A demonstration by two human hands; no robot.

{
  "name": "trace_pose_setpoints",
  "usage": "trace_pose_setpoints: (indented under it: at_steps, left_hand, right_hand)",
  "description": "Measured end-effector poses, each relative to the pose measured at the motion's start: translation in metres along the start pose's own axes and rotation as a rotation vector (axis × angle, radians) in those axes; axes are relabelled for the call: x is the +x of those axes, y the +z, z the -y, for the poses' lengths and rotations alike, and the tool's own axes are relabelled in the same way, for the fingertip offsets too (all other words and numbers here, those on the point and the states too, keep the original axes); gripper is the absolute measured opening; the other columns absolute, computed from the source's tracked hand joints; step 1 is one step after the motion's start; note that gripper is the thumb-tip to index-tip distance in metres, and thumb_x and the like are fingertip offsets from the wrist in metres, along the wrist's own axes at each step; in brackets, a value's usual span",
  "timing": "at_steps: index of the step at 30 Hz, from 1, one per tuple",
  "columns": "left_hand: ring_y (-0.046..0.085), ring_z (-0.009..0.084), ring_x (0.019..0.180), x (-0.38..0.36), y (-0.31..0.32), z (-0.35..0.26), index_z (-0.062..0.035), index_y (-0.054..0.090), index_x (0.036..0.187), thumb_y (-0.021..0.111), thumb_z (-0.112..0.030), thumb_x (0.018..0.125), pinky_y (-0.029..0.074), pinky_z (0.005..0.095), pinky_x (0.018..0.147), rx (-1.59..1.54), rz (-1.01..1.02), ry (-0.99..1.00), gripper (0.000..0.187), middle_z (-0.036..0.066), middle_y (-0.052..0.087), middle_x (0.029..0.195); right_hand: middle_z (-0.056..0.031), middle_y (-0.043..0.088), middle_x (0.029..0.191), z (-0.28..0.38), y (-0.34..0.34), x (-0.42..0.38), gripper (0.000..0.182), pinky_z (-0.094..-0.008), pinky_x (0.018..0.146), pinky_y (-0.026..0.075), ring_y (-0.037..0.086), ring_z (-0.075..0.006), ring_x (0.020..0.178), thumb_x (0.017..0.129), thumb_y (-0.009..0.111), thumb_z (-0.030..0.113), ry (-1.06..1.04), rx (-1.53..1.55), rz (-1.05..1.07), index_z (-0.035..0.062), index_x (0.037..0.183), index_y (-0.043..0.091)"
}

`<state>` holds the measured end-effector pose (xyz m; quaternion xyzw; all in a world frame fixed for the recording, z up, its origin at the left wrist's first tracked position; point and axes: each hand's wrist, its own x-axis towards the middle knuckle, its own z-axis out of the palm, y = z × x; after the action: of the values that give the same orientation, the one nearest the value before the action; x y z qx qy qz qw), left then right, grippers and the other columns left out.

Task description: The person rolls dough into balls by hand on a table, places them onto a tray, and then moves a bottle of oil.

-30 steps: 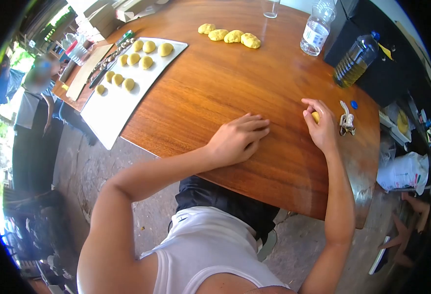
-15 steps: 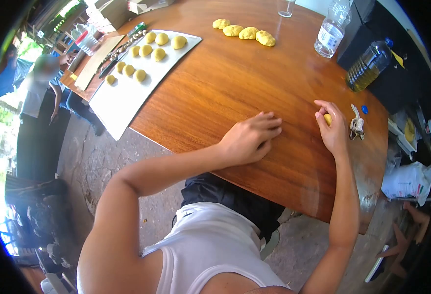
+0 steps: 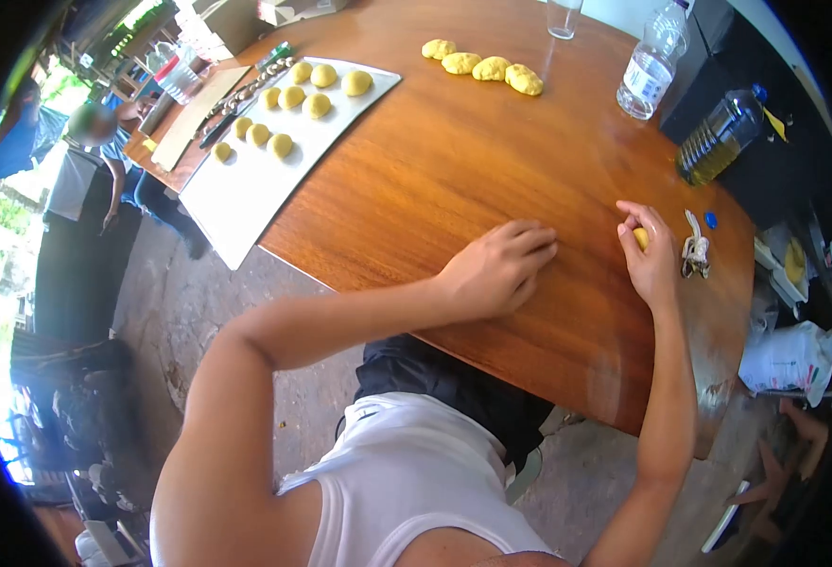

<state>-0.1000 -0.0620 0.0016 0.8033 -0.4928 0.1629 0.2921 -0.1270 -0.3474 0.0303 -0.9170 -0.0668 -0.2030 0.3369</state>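
Observation:
My right hand (image 3: 650,253) is curled round a small yellow dough piece (image 3: 641,238) at the right side of the wooden table (image 3: 416,189). My left hand (image 3: 499,271) rests palm down near the table's front edge, its fingers bent and what lies beneath them hidden. Several round dough balls (image 3: 318,105) sit on the white tray (image 3: 246,203) at the left. A row of rougher yellow dough lumps (image 3: 492,68) lies at the back of the table.
A clear bottle (image 3: 645,76), a bottle of yellowish liquid (image 3: 719,137) and a glass (image 3: 563,17) stand at the back right. A blue cap (image 3: 711,220) and white cord (image 3: 694,248) lie beside my right hand. Another person (image 3: 118,161) is beyond the tray.
The whole view has shifted slightly, with the table items now a little lower and further right. Both hands keep nearly the same places on the table.

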Motion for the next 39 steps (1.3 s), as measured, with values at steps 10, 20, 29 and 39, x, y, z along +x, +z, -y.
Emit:
trace_pose_setpoints:
  at_steps: [10, 20, 29, 39]
  left_hand:
    - [0.057, 0.0356, 0.101, 0.032, -0.032, 0.054, -0.0052, 0.064, 0.101, 0.071, -0.022, 0.088, 0.05, 0.0463, 0.091, -0.016, 0.189, 0.102, 0.022, 0.016, 0.058, 0.105]
    - [0.059, 0.0325, 0.107, -0.014, -0.053, 0.045, -0.0094, 0.069, 0.112, 0.073, -0.02, 0.093, 0.052, 0.0453, 0.092, -0.062, 0.233, 0.224, 0.022, 0.013, 0.061, 0.114]
    - [0.061, 0.0355, 0.103, 0.045, 0.003, 0.02, -0.0053, 0.067, 0.104, 0.073, -0.019, 0.09, 0.054, 0.0457, 0.091, -0.197, 0.17, 0.247, 0.021, 0.015, 0.062, 0.11]
    - [0.064, 0.0351, 0.104, -0.025, -0.063, 0.033, -0.0066, 0.067, 0.1, 0.074, -0.017, 0.086, 0.057, 0.0437, 0.086, 0.124, 0.187, -0.063, 0.019, 0.015, 0.065, 0.113]
  right_hand:
    - [-0.0108, 0.065, 0.094, 0.002, 0.0, 0.001, 0.028, -0.0364, 0.086, 0.053, 0.065, -0.0266, 0.089, 0.094, 0.068, 0.004, 0.045, -0.021, 0.024, 0.0029, 0.122, 0.07]
    - [-0.0107, 0.065, 0.094, 0.001, 0.0, -0.001, 0.028, -0.0366, 0.087, 0.052, 0.065, -0.0263, 0.09, 0.094, 0.068, 0.003, 0.039, 0.016, 0.023, 0.0029, 0.122, 0.07]
    - [-0.0104, 0.064, 0.094, 0.0, 0.0, 0.001, 0.028, -0.0369, 0.084, 0.052, 0.064, -0.0258, 0.088, 0.094, 0.067, 0.003, 0.01, 0.007, 0.005, 0.0035, 0.122, 0.07]
    - [-0.0104, 0.064, 0.094, 0.0, 0.0, 0.001, 0.029, -0.0363, 0.085, 0.052, 0.065, -0.026, 0.09, 0.094, 0.067, 0.002, 0.007, 0.01, 0.031, 0.0035, 0.123, 0.07]
